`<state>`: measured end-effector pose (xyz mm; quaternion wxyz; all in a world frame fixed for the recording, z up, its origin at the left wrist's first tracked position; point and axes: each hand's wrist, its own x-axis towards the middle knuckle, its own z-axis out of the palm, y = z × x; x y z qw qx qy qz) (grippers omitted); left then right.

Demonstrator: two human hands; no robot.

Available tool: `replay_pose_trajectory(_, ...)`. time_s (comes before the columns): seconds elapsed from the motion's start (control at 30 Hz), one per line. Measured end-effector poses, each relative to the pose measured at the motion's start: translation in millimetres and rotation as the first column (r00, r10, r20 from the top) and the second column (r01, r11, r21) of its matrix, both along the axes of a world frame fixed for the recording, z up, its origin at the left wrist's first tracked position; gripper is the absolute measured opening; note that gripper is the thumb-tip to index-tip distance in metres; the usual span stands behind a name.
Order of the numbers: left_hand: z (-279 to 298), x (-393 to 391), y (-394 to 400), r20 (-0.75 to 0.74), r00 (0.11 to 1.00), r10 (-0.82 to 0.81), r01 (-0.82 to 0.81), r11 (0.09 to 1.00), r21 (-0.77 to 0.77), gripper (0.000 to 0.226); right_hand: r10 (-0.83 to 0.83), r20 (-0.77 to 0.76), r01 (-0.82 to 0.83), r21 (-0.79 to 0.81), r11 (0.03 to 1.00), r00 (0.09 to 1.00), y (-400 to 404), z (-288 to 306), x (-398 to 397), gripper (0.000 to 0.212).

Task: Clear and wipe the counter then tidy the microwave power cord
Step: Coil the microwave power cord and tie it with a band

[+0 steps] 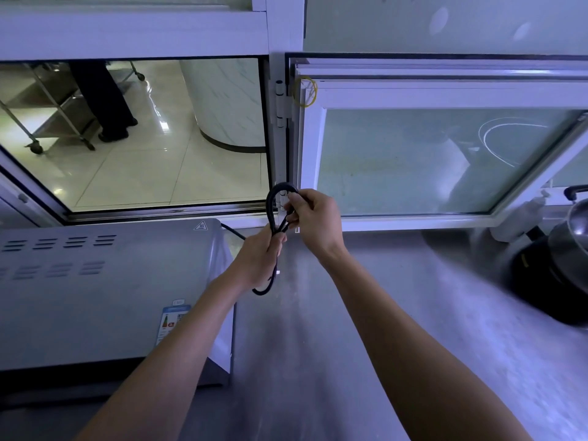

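Overhead, head view: a look down over two bare forearms at a kitchen counter.
Surface: a grey metal counter (366, 313), dull and smeared, running back to a white window frame (280, 43).
Room: an open hatch on the left looks onto a tiled floor (143, 173), a metal trolley (47, 113) and a person's dark trouser legs (105, 97); a frosted glass pane (413, 160) is swung open on the right.
Count: one microwave (105, 291), one power cord (274, 211), one dark cooker (547, 281) with a steel pot (572, 237) on it, one yellow rubber band (304, 91) on the pane's corner, two hands.
Cord: black, running from behind the microwave's back right corner and folded into an upright loop held above the counter.
Left hand (257, 259): fingers curled round the loop's lower strands, with a bend of cord hanging below the palm.
Right hand (313, 219): fingers curled, pinching the loop's right side just above the left hand.
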<state>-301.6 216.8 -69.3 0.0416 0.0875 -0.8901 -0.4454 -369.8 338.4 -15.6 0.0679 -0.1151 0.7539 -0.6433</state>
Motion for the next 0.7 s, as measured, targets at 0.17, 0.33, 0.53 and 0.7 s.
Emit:
replay_pose_trajectory(0.17,8.2,0.0,-6.8,0.009,1.000,-0.027,0.026,0.998,0.060,0.028,0.029,-0.007,-0.029,0.031,0.999,1.000,6.5,6.2,-4.5,0.022)
replay_pose_trajectory(0.33,17.2,-4.4,-16.3,0.007,1.000,0.004,-0.005,0.989,0.148,0.029,0.049,-0.087,-0.043,0.069,0.997,0.995,9.2,24.9,-11.9,0.014)
replay_pose_trajectory(0.53,53.5,-26.5,-28.9,-0.014,1.000,0.019,-0.016,0.985,0.170,0.028,-0.012,-0.259,0.053,0.152,0.987,0.966,4.7,52.9,-34.7,0.015)
replay_pose_trajectory(0.7,76.6,-46.1,-44.4,-0.033,0.999,0.013,-0.006,0.975,0.220,0.028,-0.086,-0.482,0.186,0.164,0.969,0.872,-0.5,82.1,-59.9,0.021)
